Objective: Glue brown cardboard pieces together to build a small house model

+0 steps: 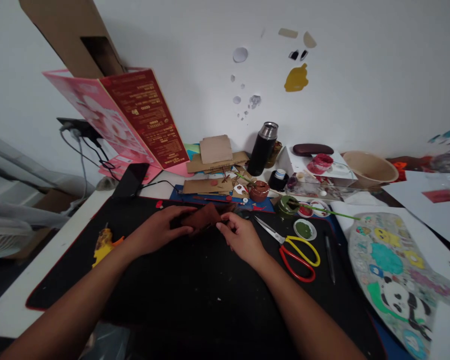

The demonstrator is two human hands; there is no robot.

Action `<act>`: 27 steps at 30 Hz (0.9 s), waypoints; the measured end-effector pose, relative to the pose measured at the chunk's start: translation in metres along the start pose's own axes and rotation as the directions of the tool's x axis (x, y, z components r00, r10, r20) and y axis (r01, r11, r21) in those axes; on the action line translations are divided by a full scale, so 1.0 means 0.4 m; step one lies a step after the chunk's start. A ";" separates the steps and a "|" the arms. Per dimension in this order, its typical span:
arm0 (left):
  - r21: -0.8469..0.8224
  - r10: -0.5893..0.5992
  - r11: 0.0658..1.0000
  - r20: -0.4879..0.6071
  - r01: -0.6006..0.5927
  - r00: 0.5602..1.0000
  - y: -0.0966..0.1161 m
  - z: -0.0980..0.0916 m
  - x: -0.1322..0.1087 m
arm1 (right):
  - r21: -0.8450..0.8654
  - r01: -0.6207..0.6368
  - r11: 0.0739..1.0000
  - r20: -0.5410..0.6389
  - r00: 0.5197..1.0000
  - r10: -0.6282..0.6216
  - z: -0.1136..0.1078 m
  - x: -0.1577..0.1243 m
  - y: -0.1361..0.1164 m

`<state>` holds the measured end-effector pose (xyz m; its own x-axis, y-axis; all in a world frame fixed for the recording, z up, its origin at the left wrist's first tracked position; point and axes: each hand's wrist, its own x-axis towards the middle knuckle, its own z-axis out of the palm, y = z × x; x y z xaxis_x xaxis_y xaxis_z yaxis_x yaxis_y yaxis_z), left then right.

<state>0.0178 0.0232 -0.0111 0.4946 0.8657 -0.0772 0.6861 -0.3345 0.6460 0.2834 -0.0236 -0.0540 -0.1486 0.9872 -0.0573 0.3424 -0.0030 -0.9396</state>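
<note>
A small reddish-brown box-like piece (201, 220) is held just above the black desk mat (210, 300). My left hand (161, 231) grips its left end, thumb in front and fingers behind. At its right end, my right hand (242, 237) pinches the edge between thumb and fingers. The piece looks folded or hollow, but its far side is hidden. To the right of my right hand lie scissors (288, 247) with one red and one yellow handle, blades partly spread. A yellow glue gun (104, 245) rests left of my left forearm.
Behind my hands stand a black thermos (263, 150), a jar of brown paint (259, 191) and a jar of green paint (288, 206) with a brush across it. Cardboard pieces (216, 149) lie at the back. A painted board (390, 270) and a black pen (329, 257) are at right.
</note>
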 end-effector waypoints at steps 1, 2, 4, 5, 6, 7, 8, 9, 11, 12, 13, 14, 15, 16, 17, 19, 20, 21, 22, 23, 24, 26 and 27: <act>0.000 -0.001 1.000 0.000 0.001 1.000 0.000 -0.002 0.002 | 0.009 0.000 1.000 0.008 1.000 0.000 -0.001 0.000 0.001; 0.003 -0.002 1.000 0.000 0.002 1.000 0.000 -0.004 0.004 | 0.016 0.001 1.000 0.015 1.000 -0.001 -0.001 0.000 0.001; 0.008 -0.004 1.000 0.002 0.004 1.000 -0.002 -0.007 0.006 | 0.028 0.004 1.000 0.024 1.000 -0.005 -0.003 0.000 0.002; 0.008 -0.004 1.000 0.005 0.004 1.000 -0.003 -0.008 0.006 | 0.031 0.006 1.000 0.029 1.000 -0.007 -0.004 0.000 0.002; 0.007 -0.004 1.000 0.010 0.003 1.000 -0.004 -0.009 0.006 | 0.032 0.009 0.999 0.034 0.999 -0.010 -0.006 0.000 0.001; 0.002 -0.002 1.000 0.015 0.002 1.000 -0.005 -0.010 0.005 | 0.031 0.014 0.999 0.040 0.999 -0.015 -0.007 0.000 0.001; -0.002 -0.001 1.000 0.021 0.001 1.000 -0.005 -0.011 0.004 | 0.027 0.019 0.999 0.047 0.999 -0.020 -0.008 0.000 0.001; -0.005 0.001 1.000 0.026 -0.001 1.000 -0.005 -0.012 0.003 | 0.021 0.024 0.999 0.053 0.998 -0.025 -0.009 0.000 0.000; -0.009 0.001 1.000 0.033 -0.001 0.999 -0.003 -0.015 -0.001 | 0.006 0.030 1.000 0.061 0.998 -0.030 -0.010 0.000 0.000; -0.012 0.000 1.000 0.038 0.000 0.999 -0.002 -0.017 -0.002 | -0.002 0.033 0.999 0.063 0.997 -0.032 -0.011 0.000 0.000; -0.015 -0.001 1.000 0.045 0.002 0.999 -0.001 -0.019 -0.004 | -0.011 0.039 0.999 0.062 0.997 -0.038 -0.011 0.000 -0.001; -0.017 -0.005 1.000 0.053 0.006 0.999 -0.001 -0.020 -0.005 | -0.019 0.051 0.999 0.060 0.997 -0.049 -0.012 0.000 -0.002; -0.020 -0.009 1.000 0.062 0.010 0.998 0.000 -0.021 -0.006 | -0.026 0.065 0.998 0.059 0.996 -0.064 -0.013 0.000 -0.003; -0.025 -0.012 1.000 0.070 0.014 0.997 0.000 -0.022 -0.006 | -0.030 0.080 0.996 0.061 0.995 -0.078 -0.014 -0.001 -0.004; -0.030 -0.014 0.999 0.075 0.017 0.997 0.001 -0.022 -0.007 | -0.031 0.091 0.995 0.063 0.994 -0.089 -0.015 -0.002 -0.006; -0.041 -0.009 0.999 0.072 0.012 0.997 0.000 -0.021 -0.007 | -0.024 0.094 0.995 0.076 0.993 -0.092 -0.016 -0.004 -0.009; -0.047 -0.002 0.999 0.071 0.006 0.997 -0.001 -0.021 -0.009 | -0.021 0.086 0.996 0.080 0.993 -0.084 -0.016 -0.005 -0.010; -0.052 0.007 0.999 0.075 -0.003 0.997 -0.002 -0.021 -0.011 | -0.021 0.076 0.997 0.081 0.994 -0.074 -0.016 -0.005 -0.010; -0.056 0.017 0.998 0.085 -0.013 0.996 -0.005 -0.023 -0.014 | -0.024 0.067 0.997 0.077 0.995 -0.065 -0.016 -0.006 -0.010; -0.060 0.026 0.998 0.099 -0.020 0.995 -0.008 -0.025 -0.018 | -0.028 0.059 0.998 0.073 0.996 -0.057 -0.016 -0.006 -0.011; -0.064 0.033 0.998 0.113 -0.026 0.993 -0.012 -0.028 -0.023 | -0.032 0.057 0.998 0.070 0.996 -0.054 -0.015 -0.007 -0.011; -0.070 0.041 0.997 0.132 -0.032 0.990 -0.020 -0.035 -0.035 | -0.031 0.058 0.998 0.065 0.996 -0.056 -0.015 -0.008 -0.012; -0.071 0.044 0.997 0.131 -0.035 0.990 -0.024 -0.038 -0.041 | -0.029 0.058 0.998 0.067 0.996 -0.056 -0.014 -0.008 -0.012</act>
<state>-0.0049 0.0181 -0.0044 0.5898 0.7940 -0.1472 0.6288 -0.3371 0.7007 0.2875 -0.0259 -0.0473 -0.2295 0.9729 -0.0267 0.3599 0.0593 -0.9311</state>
